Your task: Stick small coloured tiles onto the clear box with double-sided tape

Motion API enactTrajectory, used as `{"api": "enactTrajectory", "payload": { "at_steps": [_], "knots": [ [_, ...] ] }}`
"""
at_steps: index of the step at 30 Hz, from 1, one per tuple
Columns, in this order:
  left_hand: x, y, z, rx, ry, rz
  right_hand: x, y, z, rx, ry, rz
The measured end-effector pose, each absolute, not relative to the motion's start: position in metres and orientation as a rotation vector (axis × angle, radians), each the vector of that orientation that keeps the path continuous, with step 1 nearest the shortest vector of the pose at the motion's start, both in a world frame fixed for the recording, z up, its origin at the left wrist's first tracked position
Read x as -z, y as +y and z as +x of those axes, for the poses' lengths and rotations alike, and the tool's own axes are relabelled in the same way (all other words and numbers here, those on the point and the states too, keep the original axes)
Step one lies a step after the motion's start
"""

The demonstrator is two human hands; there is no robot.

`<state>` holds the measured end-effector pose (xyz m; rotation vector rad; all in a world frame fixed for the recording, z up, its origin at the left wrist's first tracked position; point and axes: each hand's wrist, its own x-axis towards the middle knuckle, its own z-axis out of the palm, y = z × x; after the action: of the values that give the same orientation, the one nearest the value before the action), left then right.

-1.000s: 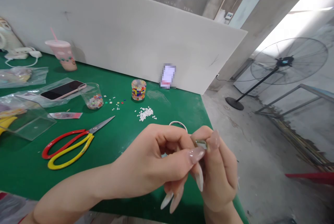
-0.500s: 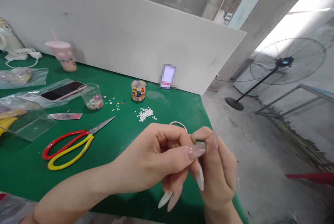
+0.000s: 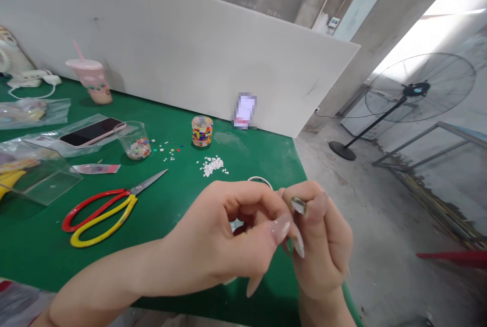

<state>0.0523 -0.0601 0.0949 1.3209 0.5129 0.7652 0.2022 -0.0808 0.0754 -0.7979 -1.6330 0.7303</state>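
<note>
My right hand [image 3: 327, 258] rises from the bottom edge and pinches a small square tile [image 3: 299, 205] between thumb and fingertips, above the near right corner of the green table [image 3: 175, 200]. My left hand [image 3: 222, 246] reaches in from the lower left with its fingers curled. Its long thumbnail sits just under the tile, touching my right fingers. A white ring [image 3: 259, 180] lies on the table behind my hands, partly hidden by them.
Red-and-yellow scissors [image 3: 102, 211], a pile of white chips [image 3: 212, 165], a mosaic-covered cup [image 3: 202, 131], a clear cup of coloured chips [image 3: 135, 140], a phone [image 3: 91, 131], a pink drink cup [image 3: 93, 80] and a clear box [image 3: 41, 177] lie on the table. A white board [image 3: 190, 47] backs the table. On the floor at right is a standing fan [image 3: 418, 88].
My left thumb and finger have slid down off the tile, which now tilts up in my right fingers. Both hands rose slightly.
</note>
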Motion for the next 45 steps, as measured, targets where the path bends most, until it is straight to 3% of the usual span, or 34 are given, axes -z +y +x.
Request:
{"api": "enactTrajectory", "payload": {
  "at_steps": [23, 34, 45],
  "knots": [
    [-0.094, -0.053, 0.054, -0.893, 0.658, 1.462, -0.072, -0.071, 0.22, -0.044, -1.994, -0.949],
    [-0.087, -0.057, 0.061, -1.22, 0.908, 1.841, -0.071, -0.073, 0.216, -0.071, -1.9, -0.961],
    [-0.092, -0.054, 0.058, -1.144, 0.946, 1.861, -0.072, -0.074, 0.209, 0.065, -1.877, -1.01]
  ]
}}
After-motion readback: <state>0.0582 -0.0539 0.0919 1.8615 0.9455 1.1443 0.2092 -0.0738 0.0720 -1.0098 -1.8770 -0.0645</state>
